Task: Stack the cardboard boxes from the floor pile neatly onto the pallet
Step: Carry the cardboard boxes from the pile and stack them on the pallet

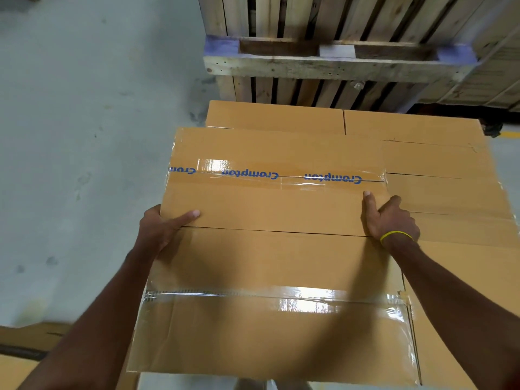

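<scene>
The cardboard box [275, 209] was held out in front of the body, over a flat layer of like boxes [439, 164] set before wooden pallets [323, 66] stood on end. Whether a pallet lay beneath that layer could not be seen. The grip was taken at the two side edges. The thumb of the left hand [160, 229] was laid on the upper face with its fingers hidden round the edge, and the right hand [391, 220] was curled over the opposite edge likewise. The board was judged stiff and dry, and the box bulky rather than heavy, since it was borne by the edges alone. The glossy printed tape [261, 174] was judged slick, so bare card near the corners was thought the surer hold. Support under the base was advised should the load sag.
</scene>
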Motion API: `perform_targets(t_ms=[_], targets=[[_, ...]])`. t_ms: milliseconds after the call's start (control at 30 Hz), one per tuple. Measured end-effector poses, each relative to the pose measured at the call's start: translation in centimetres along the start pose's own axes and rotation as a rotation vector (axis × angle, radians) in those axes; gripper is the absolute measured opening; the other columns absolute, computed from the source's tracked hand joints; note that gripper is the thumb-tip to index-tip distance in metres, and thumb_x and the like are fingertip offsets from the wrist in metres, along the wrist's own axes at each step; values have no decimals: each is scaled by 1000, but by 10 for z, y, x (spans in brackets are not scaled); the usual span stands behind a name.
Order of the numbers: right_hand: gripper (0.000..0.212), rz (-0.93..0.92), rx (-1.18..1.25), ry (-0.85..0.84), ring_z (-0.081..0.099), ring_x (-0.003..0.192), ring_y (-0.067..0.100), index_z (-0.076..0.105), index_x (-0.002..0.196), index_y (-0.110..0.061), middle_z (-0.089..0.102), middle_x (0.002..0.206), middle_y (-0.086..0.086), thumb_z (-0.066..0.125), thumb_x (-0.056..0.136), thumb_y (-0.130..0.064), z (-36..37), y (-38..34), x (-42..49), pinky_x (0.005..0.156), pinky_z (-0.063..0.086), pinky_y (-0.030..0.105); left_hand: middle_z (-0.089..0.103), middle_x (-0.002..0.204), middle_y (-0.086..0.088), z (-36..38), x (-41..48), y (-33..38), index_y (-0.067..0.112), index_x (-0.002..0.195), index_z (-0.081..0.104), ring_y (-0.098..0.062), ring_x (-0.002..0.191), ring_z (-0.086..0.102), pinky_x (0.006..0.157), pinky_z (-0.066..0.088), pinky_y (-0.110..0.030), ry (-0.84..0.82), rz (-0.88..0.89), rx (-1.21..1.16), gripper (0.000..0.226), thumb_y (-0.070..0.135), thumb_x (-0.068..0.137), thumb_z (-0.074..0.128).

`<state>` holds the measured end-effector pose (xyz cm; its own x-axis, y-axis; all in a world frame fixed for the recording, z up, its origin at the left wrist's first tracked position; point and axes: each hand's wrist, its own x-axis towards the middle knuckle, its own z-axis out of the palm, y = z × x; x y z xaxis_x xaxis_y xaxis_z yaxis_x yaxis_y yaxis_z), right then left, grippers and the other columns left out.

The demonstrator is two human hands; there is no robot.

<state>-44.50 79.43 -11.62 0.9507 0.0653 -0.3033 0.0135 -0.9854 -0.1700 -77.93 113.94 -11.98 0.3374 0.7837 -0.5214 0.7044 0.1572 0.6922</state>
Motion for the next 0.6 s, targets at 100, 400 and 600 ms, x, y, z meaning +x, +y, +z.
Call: perform_targets(t_ms=[100,400,600], targets=[[86,24,30,-40,53,121,49,31,140,-7,54,132,30,25,91,-79,-2,-3,-7,97,40,54,69,125,-8,2,-8,6,13,133,63,-33,114,66,96,54,-45,49,29,128,113,84,46,77],[84,-147,238,10,32,144,40,29,151,-1,29,158,23,67,90,-43,0,-4,-56,115,31,49,60,142,-17,-3,-42,21,6,145,50,-38,128,58,104,48,-47,124,103,185,73,39,88,81],[67,-114,548,-41,47,136,33,47,144,-6,53,145,17,76,87,-25,-10,-12,-97,114,34,38,49,156,-12,-17,-73,31,10,157,41,-29,139,50,110,39,-35,143,129,14,76,30,93,77]])
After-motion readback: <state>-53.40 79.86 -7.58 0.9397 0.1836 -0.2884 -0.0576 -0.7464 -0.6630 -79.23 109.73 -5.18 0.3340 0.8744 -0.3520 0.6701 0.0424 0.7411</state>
